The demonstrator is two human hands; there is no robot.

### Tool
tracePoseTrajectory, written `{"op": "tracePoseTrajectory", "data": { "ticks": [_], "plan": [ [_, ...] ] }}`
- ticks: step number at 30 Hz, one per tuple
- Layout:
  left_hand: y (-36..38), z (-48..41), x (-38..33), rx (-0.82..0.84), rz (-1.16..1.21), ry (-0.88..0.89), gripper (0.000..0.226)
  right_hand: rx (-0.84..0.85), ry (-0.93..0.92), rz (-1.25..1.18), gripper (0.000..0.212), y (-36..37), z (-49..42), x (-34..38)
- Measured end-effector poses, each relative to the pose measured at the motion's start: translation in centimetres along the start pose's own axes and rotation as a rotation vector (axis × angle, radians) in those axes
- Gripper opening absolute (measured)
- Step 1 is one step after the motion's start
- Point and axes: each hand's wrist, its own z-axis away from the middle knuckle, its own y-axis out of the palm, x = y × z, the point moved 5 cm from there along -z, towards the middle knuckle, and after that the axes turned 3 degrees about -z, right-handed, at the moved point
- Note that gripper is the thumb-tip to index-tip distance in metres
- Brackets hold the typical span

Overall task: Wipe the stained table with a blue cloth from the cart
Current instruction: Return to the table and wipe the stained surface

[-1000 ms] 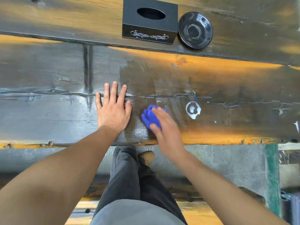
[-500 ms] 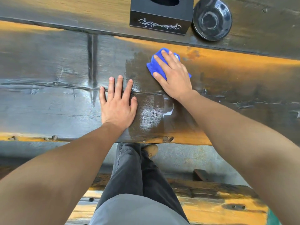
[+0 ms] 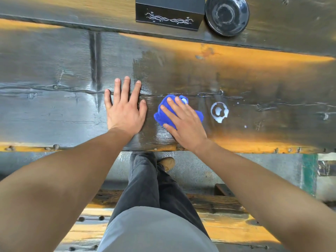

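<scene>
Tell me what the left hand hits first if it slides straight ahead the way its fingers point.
Probably nothing soon: the left hand faces bare wet table. Farther on, it would likely meet the raised plank's edge, just left of the black box.

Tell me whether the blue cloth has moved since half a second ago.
Yes. The blue cloth under the right hand has come back from near the black box toward the table's near edge, left of the white ring stain.

- A black tissue box (image 3: pixel 170 14) with a white scroll pattern stands on the far plank, well beyond the fingertips.
- A glossy black bowl (image 3: pixel 227 14) sits just right of it.
- A tan boot (image 3: pixel 166 163) and dark grey trousers (image 3: pixel 151 186) show below the wrists, over a wooden bench (image 3: pixel 227 228).
</scene>
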Motion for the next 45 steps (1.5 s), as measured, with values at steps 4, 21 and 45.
{"op": "tracePoseTrajectory", "data": {
  "ticks": [4,21,45],
  "plan": [
    [0.2,0.0,0.0,-0.015,0.008,0.009,0.06,0.042,-0.013,0.012,0.058,1.3,3.4,1.1],
    [-1.1,-0.3,-7.5,0.003,0.195,0.091,0.063,0.257,0.135,-0.612,0.051,0.5,12.4,2.8],
    [2.1,0.1,-11.6,0.087,-0.052,0.081,0.068,-0.043,0.009,-0.029,0.055,-6.9,-6.6,-15.7]
  ]
}}
